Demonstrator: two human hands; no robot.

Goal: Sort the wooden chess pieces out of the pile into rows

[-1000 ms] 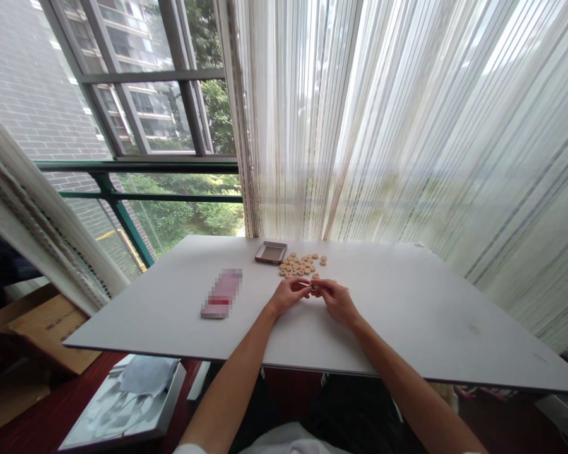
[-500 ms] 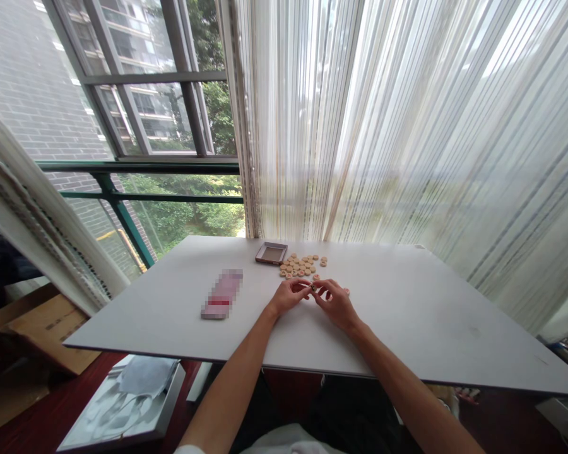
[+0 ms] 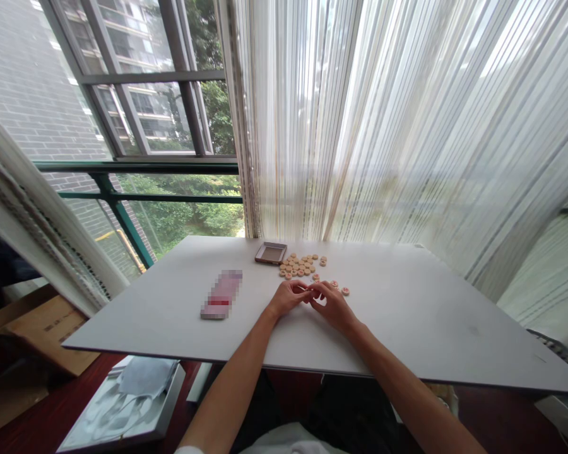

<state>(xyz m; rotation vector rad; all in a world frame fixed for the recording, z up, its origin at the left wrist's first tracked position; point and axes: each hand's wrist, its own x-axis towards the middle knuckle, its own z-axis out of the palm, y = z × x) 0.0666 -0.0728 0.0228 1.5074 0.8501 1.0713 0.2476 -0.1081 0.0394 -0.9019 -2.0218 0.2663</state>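
My left hand (image 3: 287, 297) and my right hand (image 3: 334, 304) meet above the near side of the chess pieces. Their fingertips are pinched together on a small round xiangqi piece (image 3: 308, 290), mostly covered by fingers. Just beyond my right hand lie a few round wooden pieces with red markings, among them one xiangqi piece (image 3: 345, 291) at the right and another (image 3: 316, 277) behind the fingers. Farther back, a loose cluster of pale xiangqi pieces (image 3: 300, 265) is spread on the white table (image 3: 407, 315); some show characters, others look blank.
A shallow open box (image 3: 271, 253) stands left of the cluster. A pink, pixelated flat item (image 3: 221, 294) lies left of my hands. Sheer curtains (image 3: 383, 126) hang behind the table. Below its front edge, a white box (image 3: 123, 403) holds a face mask.
My right fingers have shifted and closed in, and the dark-marked face of the held piece is now hidden. More of the red-marked pieces beyond my right hand shows.
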